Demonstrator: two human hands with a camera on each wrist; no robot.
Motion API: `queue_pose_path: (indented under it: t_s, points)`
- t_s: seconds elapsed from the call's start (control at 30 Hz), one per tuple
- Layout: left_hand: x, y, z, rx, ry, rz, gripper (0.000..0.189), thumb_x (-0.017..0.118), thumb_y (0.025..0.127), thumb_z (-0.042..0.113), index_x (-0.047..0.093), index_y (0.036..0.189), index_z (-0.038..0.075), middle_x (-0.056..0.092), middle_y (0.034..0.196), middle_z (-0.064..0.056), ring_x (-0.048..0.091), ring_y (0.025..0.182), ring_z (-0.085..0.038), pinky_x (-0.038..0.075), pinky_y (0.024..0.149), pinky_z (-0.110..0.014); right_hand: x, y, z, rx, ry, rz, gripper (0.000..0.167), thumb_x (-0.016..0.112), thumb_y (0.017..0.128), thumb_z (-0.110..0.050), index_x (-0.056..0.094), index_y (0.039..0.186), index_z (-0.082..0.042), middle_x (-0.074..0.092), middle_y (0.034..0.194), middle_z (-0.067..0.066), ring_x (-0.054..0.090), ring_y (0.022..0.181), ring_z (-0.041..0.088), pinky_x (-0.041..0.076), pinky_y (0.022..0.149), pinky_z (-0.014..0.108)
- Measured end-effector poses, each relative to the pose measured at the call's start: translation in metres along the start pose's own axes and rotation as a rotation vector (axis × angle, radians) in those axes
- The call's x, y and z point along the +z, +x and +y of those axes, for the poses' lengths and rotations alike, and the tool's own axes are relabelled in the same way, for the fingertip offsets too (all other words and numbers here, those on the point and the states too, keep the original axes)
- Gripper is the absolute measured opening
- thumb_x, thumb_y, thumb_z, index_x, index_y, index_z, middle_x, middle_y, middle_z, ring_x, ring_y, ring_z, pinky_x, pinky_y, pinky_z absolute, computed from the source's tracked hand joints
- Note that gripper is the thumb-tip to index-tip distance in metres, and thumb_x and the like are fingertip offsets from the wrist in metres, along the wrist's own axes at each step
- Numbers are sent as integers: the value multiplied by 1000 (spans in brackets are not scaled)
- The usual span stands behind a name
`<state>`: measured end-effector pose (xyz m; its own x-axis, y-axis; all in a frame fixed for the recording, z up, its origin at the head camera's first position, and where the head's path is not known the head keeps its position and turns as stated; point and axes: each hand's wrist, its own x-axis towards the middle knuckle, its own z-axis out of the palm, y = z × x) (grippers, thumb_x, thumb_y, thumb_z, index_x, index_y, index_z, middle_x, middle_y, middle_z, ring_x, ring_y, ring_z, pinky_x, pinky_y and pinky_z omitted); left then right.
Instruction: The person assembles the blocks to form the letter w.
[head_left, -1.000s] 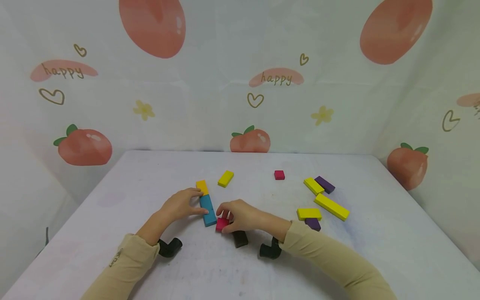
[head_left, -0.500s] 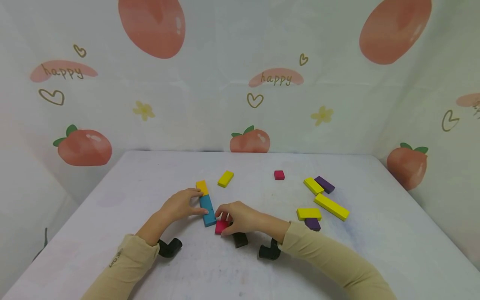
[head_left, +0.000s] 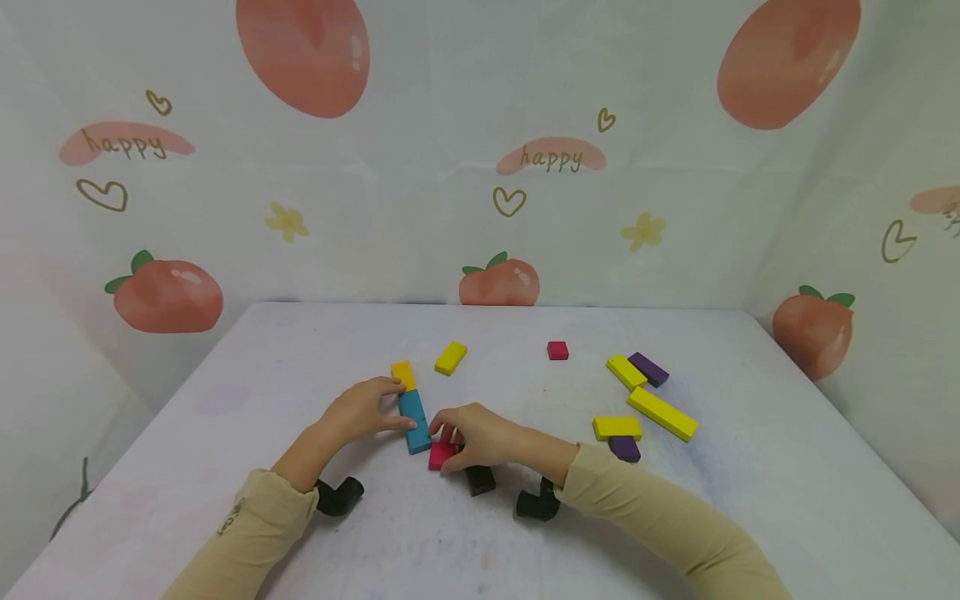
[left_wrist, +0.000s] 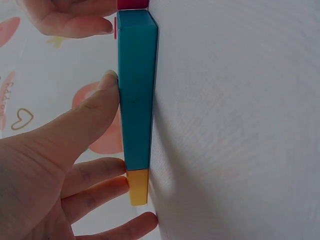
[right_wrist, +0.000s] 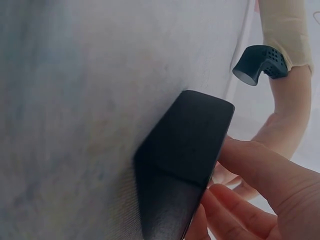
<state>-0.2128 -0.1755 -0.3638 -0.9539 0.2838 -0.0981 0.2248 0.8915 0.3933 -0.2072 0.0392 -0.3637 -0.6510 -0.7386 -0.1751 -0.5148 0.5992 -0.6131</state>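
My left hand [head_left: 366,408] lies along a row on the table. In the left wrist view its thumb touches the top of a long blue block [left_wrist: 137,90], and fingertips touch the orange block [left_wrist: 138,187] at the row's far end. My right hand [head_left: 483,433] pinches a red block [head_left: 439,455] between thumb and fingers, at the near end of the blue block. A black block [head_left: 480,480] lies just under the right hand and fills much of the right wrist view. The right fingers partly cover the red block.
A yellow block [head_left: 451,358] and a small red block [head_left: 557,351] lie farther back. On the right are several yellow blocks, including a long one [head_left: 663,414], and two purple blocks, one [head_left: 648,369] farther back. Black wrist-camera mounts [head_left: 341,497] hang under both wrists.
The red block and my right hand have shifted slightly toward me. My left hand and the blue and orange blocks have stayed in place.
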Motion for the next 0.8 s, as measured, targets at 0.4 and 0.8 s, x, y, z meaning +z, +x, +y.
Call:
queue_pose_path:
  t_s: [0.4,0.8]
  points:
    - [0,-2,1,20,8,4,69,73,77,39,53,129,-1,50,135,-22,43,128,-41,38,105,-55,1,0,-1,16,11,-1,42,74,79,-19,57,117,-11,66,105,5,55,88,11,49,73,11]
    - [2,-1,1,8,14,1,69,74,76,40,53,129,0,50,135,-23,44,127,-41,39,105,-55,-7,-8,4,9,13,23,47,75,79,-23,55,119,-10,64,107,5,58,92,14,50,74,13]
